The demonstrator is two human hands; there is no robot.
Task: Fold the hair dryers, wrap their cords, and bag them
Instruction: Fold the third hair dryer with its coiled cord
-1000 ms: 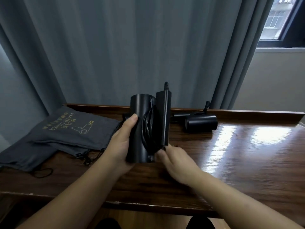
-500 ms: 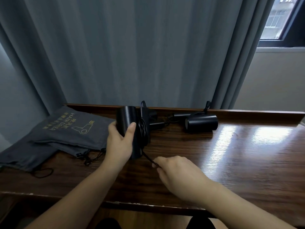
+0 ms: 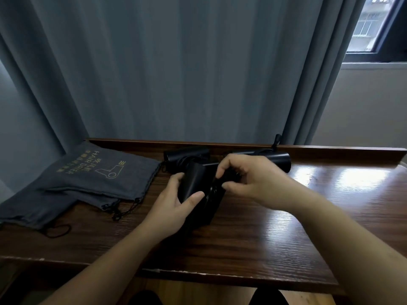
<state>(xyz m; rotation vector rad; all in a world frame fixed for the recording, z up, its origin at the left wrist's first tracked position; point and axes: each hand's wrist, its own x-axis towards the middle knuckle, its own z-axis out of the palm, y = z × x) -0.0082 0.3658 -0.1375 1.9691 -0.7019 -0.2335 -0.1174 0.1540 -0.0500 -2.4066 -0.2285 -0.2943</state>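
A folded black hair dryer (image 3: pixel 196 183) rests on the wooden table (image 3: pixel 275 227), its cord wound around the body. My left hand (image 3: pixel 174 201) grips its barrel from the left. My right hand (image 3: pixel 248 177) reaches over the top and pinches the cord on the right side. Behind them lie two more black hair dryers, one at the back centre (image 3: pixel 187 154) and one at the back right (image 3: pixel 279 160), partly hidden by my right hand. Grey drawstring bags (image 3: pixel 105 175) printed "HAIR DRIER" lie flat at the left.
A raised wooden lip (image 3: pixel 341 150) runs along the table's far edge. Grey curtains (image 3: pixel 176 73) hang right behind it. A window (image 3: pixel 374 29) is at the upper right. Black drawstrings (image 3: pixel 123 210) trail from the bags toward the near left.
The held dryer has come down from upright in the air to the table. My right hand moved from below it, pulling the cord, up and over its top.
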